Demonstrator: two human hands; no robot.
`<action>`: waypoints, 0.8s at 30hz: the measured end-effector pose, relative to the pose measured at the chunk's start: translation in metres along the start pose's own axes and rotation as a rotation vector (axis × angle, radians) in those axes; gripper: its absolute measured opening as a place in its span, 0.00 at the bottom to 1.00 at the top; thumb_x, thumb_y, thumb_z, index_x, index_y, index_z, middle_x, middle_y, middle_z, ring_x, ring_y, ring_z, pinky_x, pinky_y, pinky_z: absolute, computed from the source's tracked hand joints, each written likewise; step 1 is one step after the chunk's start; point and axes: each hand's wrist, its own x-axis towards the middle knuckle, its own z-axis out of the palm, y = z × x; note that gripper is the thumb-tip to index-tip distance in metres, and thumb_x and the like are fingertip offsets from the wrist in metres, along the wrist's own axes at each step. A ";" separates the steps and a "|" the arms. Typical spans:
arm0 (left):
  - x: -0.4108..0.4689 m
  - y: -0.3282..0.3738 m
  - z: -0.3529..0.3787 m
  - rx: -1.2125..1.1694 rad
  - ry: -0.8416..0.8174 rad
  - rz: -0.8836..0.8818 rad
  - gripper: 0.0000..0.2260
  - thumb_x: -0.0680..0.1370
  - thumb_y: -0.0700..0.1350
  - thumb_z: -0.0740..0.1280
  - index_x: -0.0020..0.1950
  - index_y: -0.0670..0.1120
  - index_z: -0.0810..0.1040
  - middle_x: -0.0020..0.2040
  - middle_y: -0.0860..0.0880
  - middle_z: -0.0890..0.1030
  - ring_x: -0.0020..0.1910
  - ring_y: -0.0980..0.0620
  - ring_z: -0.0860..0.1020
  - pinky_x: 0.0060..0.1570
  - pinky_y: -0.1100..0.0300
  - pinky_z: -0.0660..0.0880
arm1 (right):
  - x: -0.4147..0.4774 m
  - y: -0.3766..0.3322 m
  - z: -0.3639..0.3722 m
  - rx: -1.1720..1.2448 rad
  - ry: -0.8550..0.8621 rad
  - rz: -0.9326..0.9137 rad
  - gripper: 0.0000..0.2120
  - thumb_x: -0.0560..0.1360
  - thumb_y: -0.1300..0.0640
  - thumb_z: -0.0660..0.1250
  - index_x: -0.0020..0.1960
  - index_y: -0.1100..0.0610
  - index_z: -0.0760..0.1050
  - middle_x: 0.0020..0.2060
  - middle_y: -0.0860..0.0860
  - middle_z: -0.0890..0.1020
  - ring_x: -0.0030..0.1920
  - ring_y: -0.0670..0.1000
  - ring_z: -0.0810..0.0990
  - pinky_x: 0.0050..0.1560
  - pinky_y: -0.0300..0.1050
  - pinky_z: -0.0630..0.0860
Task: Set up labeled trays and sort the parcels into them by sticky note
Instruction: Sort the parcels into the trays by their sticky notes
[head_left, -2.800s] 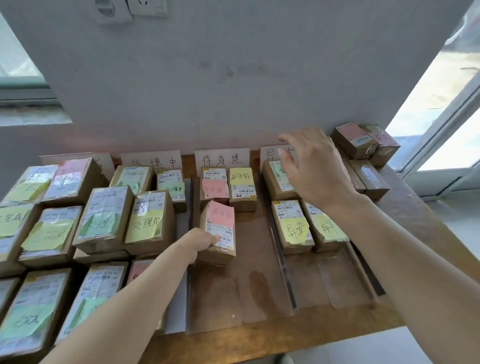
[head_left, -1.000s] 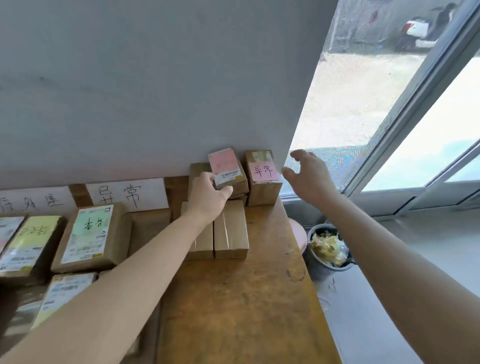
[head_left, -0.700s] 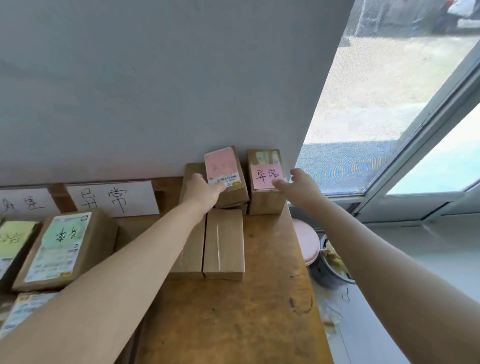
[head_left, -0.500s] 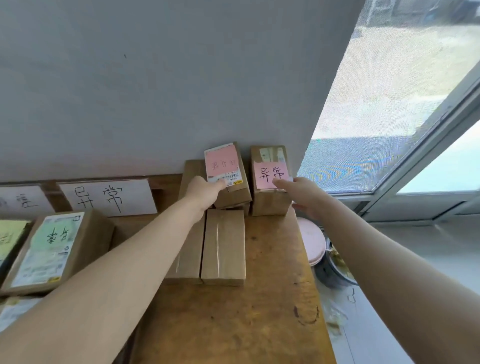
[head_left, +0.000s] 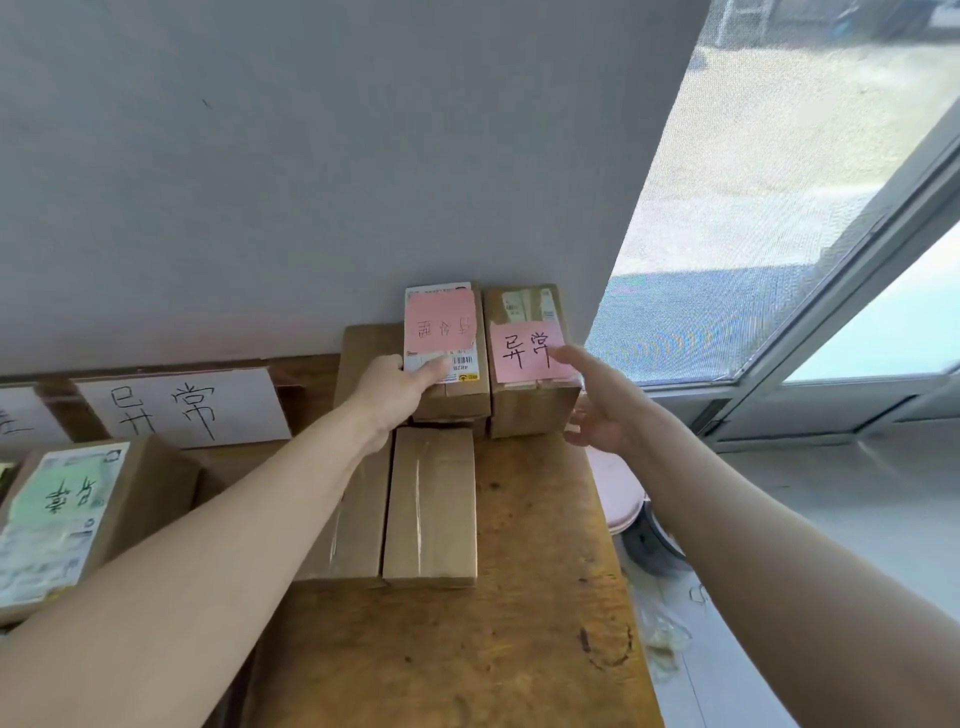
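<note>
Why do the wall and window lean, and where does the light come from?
Head view: the wide-angle lens slants the wall and window frame; daylight enters through that window at right, whitening the panes; the pink note is sharp.

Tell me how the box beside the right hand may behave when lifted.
The box is taped cardboard with flat faces: probably stiff, unlikely to roll. It stands near the table edge, so a sideways push might drop it.
</note>
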 end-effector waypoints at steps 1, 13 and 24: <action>-0.002 0.001 0.000 -0.003 -0.004 0.010 0.16 0.77 0.50 0.66 0.62 0.44 0.76 0.60 0.51 0.79 0.57 0.55 0.73 0.55 0.60 0.65 | -0.004 -0.001 -0.001 0.019 0.000 -0.003 0.15 0.70 0.46 0.68 0.54 0.50 0.73 0.31 0.48 0.76 0.26 0.48 0.71 0.34 0.40 0.67; -0.025 0.005 0.001 -0.049 -0.054 0.104 0.07 0.76 0.46 0.68 0.53 0.49 0.76 0.54 0.50 0.81 0.56 0.53 0.77 0.63 0.57 0.68 | -0.021 0.006 -0.010 0.011 -0.008 -0.135 0.40 0.58 0.37 0.74 0.66 0.50 0.68 0.47 0.50 0.83 0.29 0.50 0.78 0.33 0.40 0.65; -0.075 0.029 -0.034 -0.215 -0.103 0.130 0.13 0.73 0.45 0.71 0.57 0.48 0.75 0.54 0.49 0.82 0.56 0.49 0.79 0.63 0.44 0.70 | -0.089 -0.009 0.009 -0.018 -0.186 -0.385 0.12 0.75 0.43 0.64 0.56 0.46 0.71 0.52 0.48 0.82 0.46 0.46 0.80 0.49 0.42 0.71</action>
